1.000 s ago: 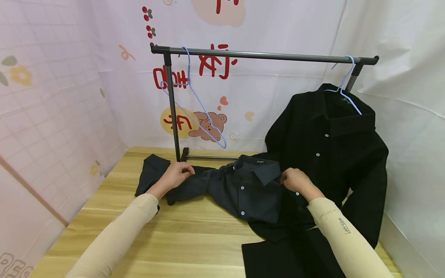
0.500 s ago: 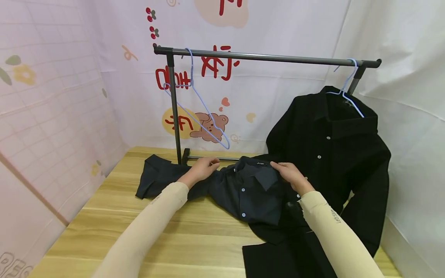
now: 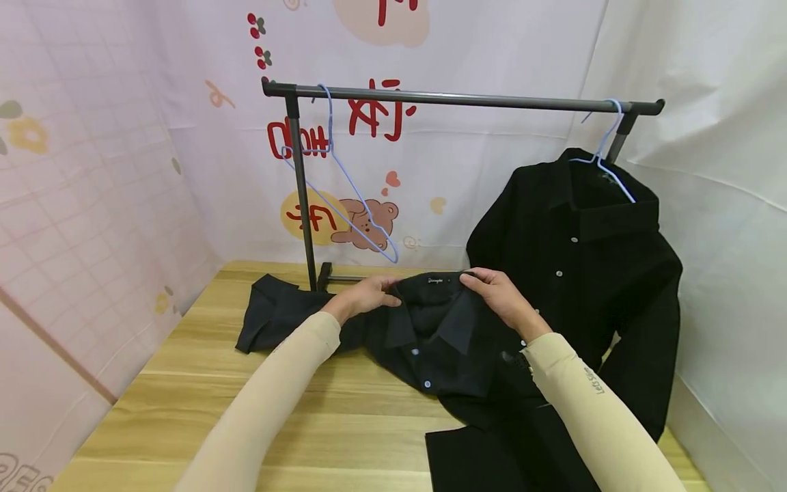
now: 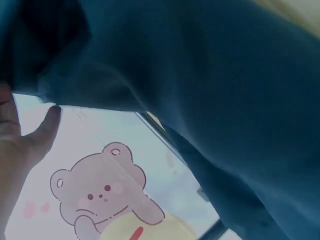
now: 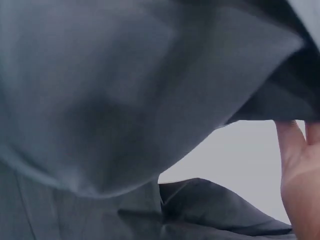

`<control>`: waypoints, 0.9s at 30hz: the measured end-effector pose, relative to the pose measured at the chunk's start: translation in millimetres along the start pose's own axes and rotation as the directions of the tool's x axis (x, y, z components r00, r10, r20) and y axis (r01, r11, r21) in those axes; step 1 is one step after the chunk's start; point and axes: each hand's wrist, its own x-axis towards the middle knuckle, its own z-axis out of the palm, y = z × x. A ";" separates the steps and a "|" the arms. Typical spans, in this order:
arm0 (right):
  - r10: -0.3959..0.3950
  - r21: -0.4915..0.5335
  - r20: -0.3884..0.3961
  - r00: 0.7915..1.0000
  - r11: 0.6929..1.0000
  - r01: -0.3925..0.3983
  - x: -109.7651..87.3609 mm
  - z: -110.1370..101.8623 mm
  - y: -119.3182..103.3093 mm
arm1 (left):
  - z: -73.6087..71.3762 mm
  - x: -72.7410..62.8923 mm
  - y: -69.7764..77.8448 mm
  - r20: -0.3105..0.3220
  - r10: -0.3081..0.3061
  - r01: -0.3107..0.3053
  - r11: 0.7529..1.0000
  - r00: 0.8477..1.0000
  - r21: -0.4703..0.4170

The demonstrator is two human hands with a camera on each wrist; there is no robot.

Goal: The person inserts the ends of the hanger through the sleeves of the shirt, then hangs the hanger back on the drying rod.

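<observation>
A dark shirt (image 3: 451, 362) with pale buttons lies on the wooden table, its collar lifted between two hands in the head view. My left hand (image 3: 367, 295) pinches the collar's left side, thumb towards me. At the right side of the same collar, my right hand (image 3: 501, 297) grips the edge between thumb and fingers, close to the neck label (image 3: 434, 280). One sleeve (image 3: 277, 311) stretches left across the table. In the left wrist view the shirt cloth (image 4: 200, 75) fills the upper part, with the left hand (image 4: 22, 145) at its edge. The right wrist view shows the right hand (image 5: 302, 170) under the cloth.
Behind stands a dark metal clothes rack (image 3: 461, 100). An unfilled blue hanger (image 3: 353, 188) hangs at its left end. On the right, a black shirt (image 3: 572, 260) hangs on another blue hanger (image 3: 599, 160). Black cloth (image 3: 473, 458) lies on the table (image 3: 344, 437) at the front right.
My left hand has moved right from the sleeve to the collar and taken hold of it. My right hand has shifted up and left along the collar. The collar is now raised and spread.
</observation>
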 end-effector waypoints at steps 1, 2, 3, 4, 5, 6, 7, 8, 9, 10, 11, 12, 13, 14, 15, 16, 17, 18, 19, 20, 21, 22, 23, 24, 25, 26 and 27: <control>-0.007 -0.046 -0.012 1.000 0.999 0.007 -0.4 0.9 1.9 | -0.4 -2.4 -0.3 0.009 -0.003 0.003 1.000 1.000 0.004; -0.012 -0.094 -0.017 1.000 0.995 0.010 -0.9 1.7 4.0 | -1.0 -5.2 -1.0 0.005 -0.009 0.009 1.000 1.000 0.011; -0.006 -0.138 -0.011 1.000 0.990 0.004 -1.7 2.2 6.1 | -1.8 -8.4 -1.7 -0.010 -0.014 0.014 1.000 1.000 0.015; 0.007 -0.190 -0.002 1.000 0.982 -0.007 -3.3 2.6 7.8 | -2.8 -11.0 -2.5 -0.034 -0.016 0.016 1.000 0.999 0.010; 0.028 -0.224 0.023 0.999 0.974 -0.022 -4.7 3.0 9.1 | -3.8 -13.2 -3.3 -0.062 -0.013 0.013 1.000 0.998 0.007; 0.055 -0.244 0.058 0.997 0.969 -0.039 -5.9 3.1 10.7 | -5.0 -15.2 -3.6 -0.085 -0.003 0.003 1.000 0.996 -0.001; 0.081 -0.270 0.100 0.992 0.962 -0.052 -7.2 2.8 12.2 | -6.4 -16.9 -3.4 -0.103 0.005 -0.006 1.000 0.995 -0.016; 0.112 -0.290 0.144 0.983 0.955 -0.067 -8.8 2.4 13.2 | -7.7 -18.6 -3.3 -0.121 0.019 -0.022 0.999 0.992 -0.026; 0.138 -0.307 0.188 0.972 0.949 -0.075 -10.5 1.2 14.1 | -9.2 -19.6 -3.2 -0.136 0.033 -0.038 0.999 0.990 -0.035; 0.151 -0.324 0.227 0.962 0.943 -0.071 -11.9 -0.5 14.5 | -10.9 -20.5 -3.2 -0.146 0.047 -0.053 0.998 0.988 -0.037; 0.161 -0.328 0.266 0.950 0.942 -0.068 -12.9 -3.0 14.9 | -12.7 -21.8 -3.3 -0.159 0.054 -0.061 0.998 0.986 -0.036; 0.171 -0.332 0.294 0.940 0.941 -0.067 -14.3 -6.2 14.7 | -14.9 -23.7 -3.5 -0.174 0.056 -0.062 0.998 0.983 -0.030; 0.174 -0.338 0.318 0.932 0.939 -0.060 -15.7 -9.8 14.0 | -17.3 -25.7 -3.9 -0.195 0.050 -0.055 0.998 0.979 -0.019; 0.175 -0.343 0.327 0.928 0.938 -0.056 -17.0 -13.5 12.5 | -20.0 -27.9 -4.4 -0.214 0.045 -0.049 0.999 0.976 -0.012; 0.170 -0.350 0.327 0.930 0.935 -0.048 -18.1 -17.6 10.5 | -22.6 -30.0 -5.1 -0.228 0.040 -0.043 0.999 0.973 -0.009; 0.163 -0.359 0.315 0.935 0.932 -0.042 -19.1 -21.4 7.6 | -25.4 -32.5 -5.3 -0.239 0.036 -0.038 0.999 0.970 -0.004; 0.158 -0.360 0.298 0.941 0.932 -0.042 -20.1 -25.2 4.0 | -28.5 -34.5 -6.0 -0.245 0.033 -0.035 0.999 0.969 -0.003; 0.148 -0.363 0.276 0.950 0.931 -0.040 -20.9 -28.6 -0.2 | -31.4 -36.4 -6.7 -0.241 0.038 -0.040 0.999 0.970 -0.002; 0.134 -0.369 0.252 0.958 0.929 -0.033 -21.6 -32.0 -5.0 | -34.3 -37.9 -6.9 -0.233 0.043 -0.047 0.999 0.972 -0.010; 0.120 -0.371 0.224 0.967 0.928 -0.030 -22.2 -35.1 -10.2 | -37.0 -39.6 -6.8 -0.216 0.051 -0.057 0.998 0.975 -0.020; 0.105 -0.373 0.198 0.975 0.928 -0.024 -22.5 -38.2 -15.1 | -39.7 -40.9 -6.5 -0.196 0.064 -0.069 0.997 0.979 -0.023; 0.090 -0.378 0.175 0.980 0.926 -0.018 -22.9 -41.1 -20.1 | -42.6 -41.9 -6.5 -0.171 0.078 -0.083 0.996 0.982 -0.023; 0.080 -0.380 0.157 0.984 0.925 -0.014 -23.4 -43.9 -25.1 | -45.3 -43.5 -6.0 -0.146 0.080 -0.084 0.996 0.986 -0.026; 0.064 -0.390 0.144 0.988 0.921 -0.003 -23.8 -46.6 -29.5 | -47.9 -45.6 -4.9 -0.124 0.083 -0.087 0.996 0.989 -0.023; 0.051 -0.400 0.133 0.990 0.916 0.007 -24.2 -49.3 -33.2 | -50.7 -47.7 -3.9 -0.107 0.082 -0.084 0.996 0.991 -0.019; 0.046 -0.408 0.121 0.992 0.913 0.008 -24.6 -51.8 -36.2 | -53.3 -50.3 -2.9 -0.091 0.080 -0.081 0.997 0.993 -0.008; 0.046 -0.420 0.114 0.992 0.908 0.006 -25.2 -54.1 -38.6 | -56.0 -52.4 -2.7 -0.085 0.077 -0.077 0.997 0.993 0.002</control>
